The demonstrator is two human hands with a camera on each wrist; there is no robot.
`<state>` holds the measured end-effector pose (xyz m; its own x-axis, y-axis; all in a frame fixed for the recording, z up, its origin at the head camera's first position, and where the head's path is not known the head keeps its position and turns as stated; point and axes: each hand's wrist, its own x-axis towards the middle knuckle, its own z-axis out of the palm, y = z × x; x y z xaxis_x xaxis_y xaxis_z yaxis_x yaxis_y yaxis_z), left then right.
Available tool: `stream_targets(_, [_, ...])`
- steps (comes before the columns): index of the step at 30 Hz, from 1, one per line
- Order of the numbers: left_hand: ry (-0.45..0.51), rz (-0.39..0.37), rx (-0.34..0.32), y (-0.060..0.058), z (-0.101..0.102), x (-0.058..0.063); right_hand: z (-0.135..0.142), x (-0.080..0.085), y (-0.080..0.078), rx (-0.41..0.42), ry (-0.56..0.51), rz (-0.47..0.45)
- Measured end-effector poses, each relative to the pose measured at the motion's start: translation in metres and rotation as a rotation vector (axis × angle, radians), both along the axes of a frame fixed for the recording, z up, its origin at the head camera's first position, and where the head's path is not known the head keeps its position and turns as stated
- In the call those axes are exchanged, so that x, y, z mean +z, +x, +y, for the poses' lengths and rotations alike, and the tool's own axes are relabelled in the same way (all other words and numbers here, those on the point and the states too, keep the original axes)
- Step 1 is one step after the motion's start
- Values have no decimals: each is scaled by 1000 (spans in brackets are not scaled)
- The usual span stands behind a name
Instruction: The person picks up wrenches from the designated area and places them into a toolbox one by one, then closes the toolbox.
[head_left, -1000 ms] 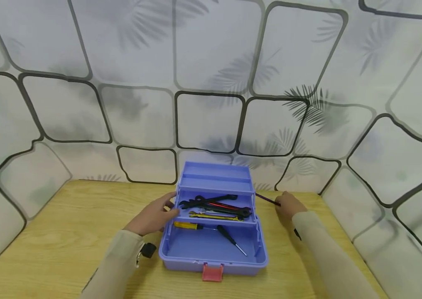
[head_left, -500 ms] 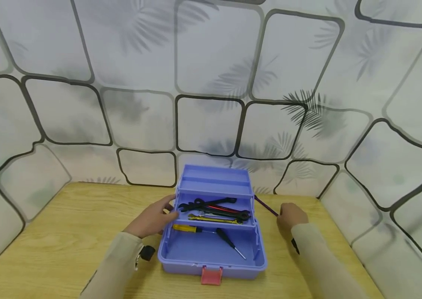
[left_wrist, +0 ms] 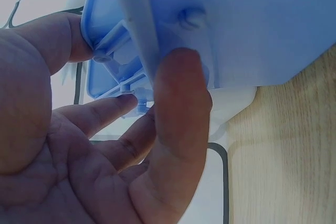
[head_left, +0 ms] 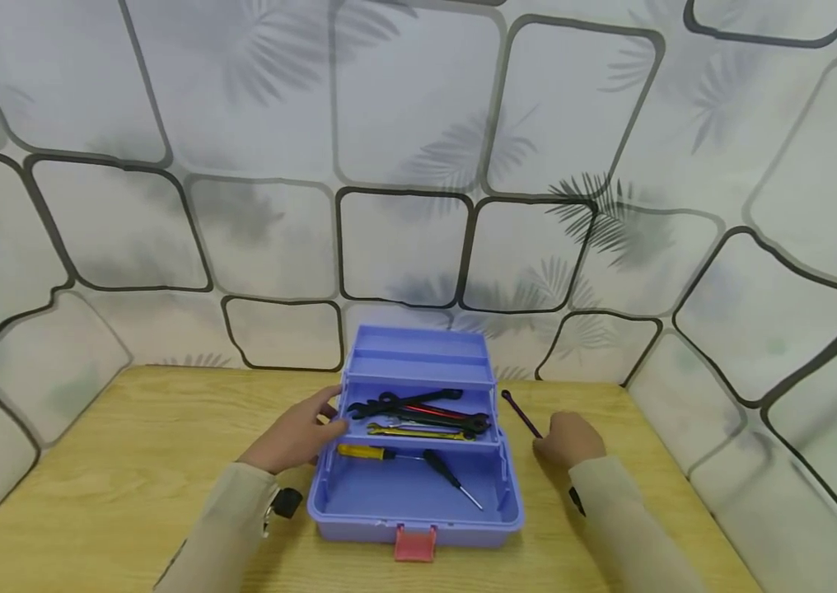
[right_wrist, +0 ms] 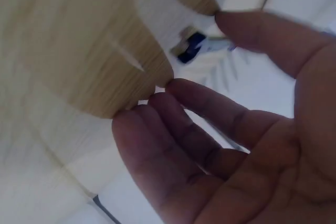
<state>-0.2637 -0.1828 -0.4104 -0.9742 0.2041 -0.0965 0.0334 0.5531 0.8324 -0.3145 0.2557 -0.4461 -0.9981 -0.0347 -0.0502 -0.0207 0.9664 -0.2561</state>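
Note:
A lavender toolbox (head_left: 418, 527) stands unfolded on the table. Wrenches (head_left: 418, 416) in several colours lie in its middle tray; a yellow-handled screwdriver (head_left: 362, 451) and a black-handled screwdriver (head_left: 442, 468) lie in the bottom. My left hand (head_left: 291, 432) grips the left end of the tray, thumb at the edge and bent fingers along its side (left_wrist: 173, 129). Right of the box a dark purple wrench (head_left: 521, 414) lies slanted. At its near end is my right hand (head_left: 570, 441). In the right wrist view the wrench head (right_wrist: 190, 48) shows between parted thumb and fingers.
A wooden table (head_left: 166, 461) spreads on both sides of the box. Patterned white fabric (head_left: 404, 247) rises behind it and on both sides. A pink latch (head_left: 414, 545) hangs at the box's front.
My right hand has drawn toward me and slightly left, and the purple wrench's near end has swung toward me. My left hand keeps its place on the toolbox.

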Motion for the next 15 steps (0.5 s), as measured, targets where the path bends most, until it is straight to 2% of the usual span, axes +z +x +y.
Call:
stream_targets(4, [-5, 3, 5, 2, 0, 2, -2, 0, 4, 14, 3, 14])
stream_targets(11, [-7, 6, -1, 4, 2, 6, -1, 6, 13, -54, -18, 7])
stream_targets(15, [-4, 5, 0, 4, 2, 6, 3, 8, 15, -77, -64, 46])
